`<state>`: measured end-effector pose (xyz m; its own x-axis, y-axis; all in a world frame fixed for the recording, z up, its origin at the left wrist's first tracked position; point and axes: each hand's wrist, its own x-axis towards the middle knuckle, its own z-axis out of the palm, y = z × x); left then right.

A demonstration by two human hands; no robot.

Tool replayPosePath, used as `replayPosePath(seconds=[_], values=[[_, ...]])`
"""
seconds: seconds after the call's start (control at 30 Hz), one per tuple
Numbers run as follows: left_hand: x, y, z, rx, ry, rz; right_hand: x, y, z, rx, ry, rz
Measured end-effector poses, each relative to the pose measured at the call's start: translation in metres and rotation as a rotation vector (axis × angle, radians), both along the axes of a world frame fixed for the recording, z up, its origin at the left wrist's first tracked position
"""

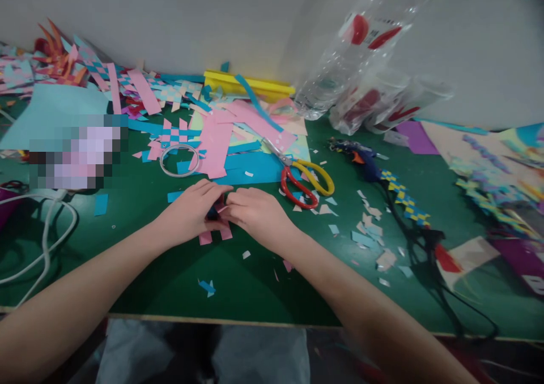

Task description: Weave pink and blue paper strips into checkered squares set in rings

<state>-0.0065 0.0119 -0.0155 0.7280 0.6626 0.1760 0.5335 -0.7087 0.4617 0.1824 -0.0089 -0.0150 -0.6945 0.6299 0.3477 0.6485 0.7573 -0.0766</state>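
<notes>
Pink paper pc: near-center of green table, between/under both hands; pink tabs stick out on near side. Dark bit in the grip too, too shadowed to ID.
L hand: fingers curled, thumb underneath, gripping pink paper pc from left.
R hand: fingers bent in, fingertips closed on a pink strip of same pc. Exact finger contact partly hidden.
Step (judged): close fingertip work on the strips, prob. folding or tucking; can't confirm which.
Next move calls for (judged): L hand steady, R fingertips precise, light pressure so paper doesn't crease/tear.
Tape roll: flat, just far-left of hands, partly over woven pink/blue pc.
Blue sheet: far of hands, under pink sheet etc.
Scissors: far-right of hands, red/yellow handles, not held.
Paper scraps: right, loose.
Blue/yellow woven strip: farther right.
White cable: left.
Clear plastic pkg: far right, by wall.
</notes>
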Motion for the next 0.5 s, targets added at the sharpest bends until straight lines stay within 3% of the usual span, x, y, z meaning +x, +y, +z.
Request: replayPosePath(seconds=[0.5], values=[[0.0011, 0.0018, 0.0019, -0.021, 0.009, -0.028, 0.0014, 0.0017, 0.0012, -0.151, -0.006, 0.000]])
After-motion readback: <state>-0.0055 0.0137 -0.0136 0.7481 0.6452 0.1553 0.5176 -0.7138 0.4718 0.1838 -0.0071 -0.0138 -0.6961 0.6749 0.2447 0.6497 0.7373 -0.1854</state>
